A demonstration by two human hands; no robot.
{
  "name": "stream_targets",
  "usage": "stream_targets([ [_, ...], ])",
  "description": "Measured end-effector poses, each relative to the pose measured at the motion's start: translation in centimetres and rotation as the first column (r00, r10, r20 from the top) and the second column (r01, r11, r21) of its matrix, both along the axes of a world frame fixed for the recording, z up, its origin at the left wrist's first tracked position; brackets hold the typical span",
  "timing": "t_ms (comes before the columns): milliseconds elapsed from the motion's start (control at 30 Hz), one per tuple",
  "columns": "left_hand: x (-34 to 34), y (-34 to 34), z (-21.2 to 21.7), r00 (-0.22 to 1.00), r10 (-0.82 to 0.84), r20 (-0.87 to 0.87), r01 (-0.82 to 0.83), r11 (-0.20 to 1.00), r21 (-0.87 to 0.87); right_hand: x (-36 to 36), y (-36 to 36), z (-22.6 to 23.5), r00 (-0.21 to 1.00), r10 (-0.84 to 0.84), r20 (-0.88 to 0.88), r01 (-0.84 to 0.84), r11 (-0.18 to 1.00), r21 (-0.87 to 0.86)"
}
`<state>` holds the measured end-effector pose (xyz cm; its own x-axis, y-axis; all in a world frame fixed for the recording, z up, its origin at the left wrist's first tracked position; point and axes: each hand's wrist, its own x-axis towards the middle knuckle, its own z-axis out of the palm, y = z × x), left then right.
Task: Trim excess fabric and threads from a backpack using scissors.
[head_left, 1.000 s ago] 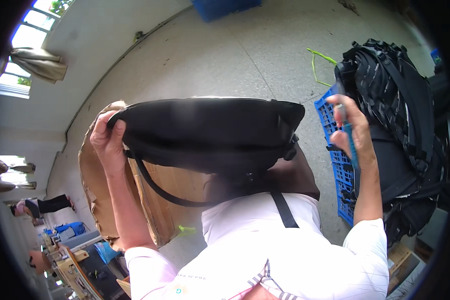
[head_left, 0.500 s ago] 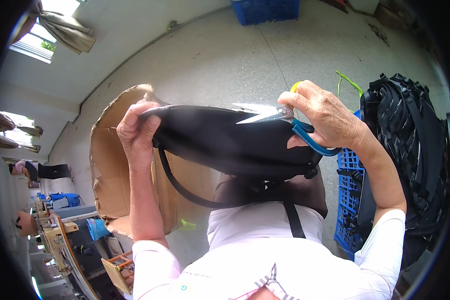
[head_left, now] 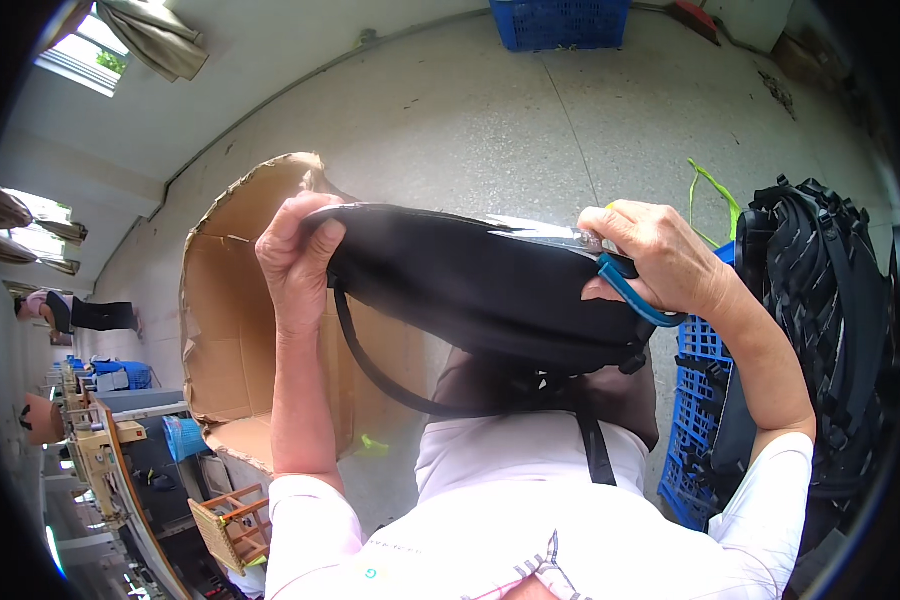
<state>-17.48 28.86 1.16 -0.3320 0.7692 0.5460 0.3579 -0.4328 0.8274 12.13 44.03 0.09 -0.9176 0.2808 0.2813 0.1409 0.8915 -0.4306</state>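
Left hand (head_left: 295, 262) clamped on left end of black bag (head_left: 480, 290), held up between both hands. Right hand (head_left: 655, 258) closed on blue-handled scissors (head_left: 610, 270) against bag's right end. Cardboard box (head_left: 240, 330) behind left hand; blue crate (head_left: 695, 400) below right hand.

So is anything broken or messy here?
Yes. The big cardboard box by the left hand has a torn, ragged top edge. A green strap lies loose on the floor. The black bag itself shows no damage.
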Motion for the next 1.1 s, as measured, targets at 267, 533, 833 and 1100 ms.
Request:
stream_targets([
  [267, -0.9, -0.4, -0.4, 0.999, -0.034, -0.023, 0.034, 0.999, -0.030, -1.6, 0.0, 0.7, 0.999, -0.010, -0.039, 0.016, 0.988, 0.151],
  [533, -1.0, -0.4, -0.9, 0.999, -0.032, 0.040, 0.033, 0.999, -0.016, -2.0, -0.1, 0.0, 0.999, 0.012, -0.042, -0.004, 0.983, 0.185],
  [833, -0.9, 0.3, -1.1, 0.997, -0.031, 0.075, 0.035, 0.999, -0.042, -2.3, -0.7, -1.4, 0.983, 0.007, -0.182, -0.001, 1.000, 0.031],
  [1100, -0.2, 0.3, 0.2, 0.997, 0.015, 0.073, -0.007, 0.994, -0.113, -3.1, -1.1, 1.0, 0.987, -0.118, -0.110, 0.105, 0.987, -0.123],
])
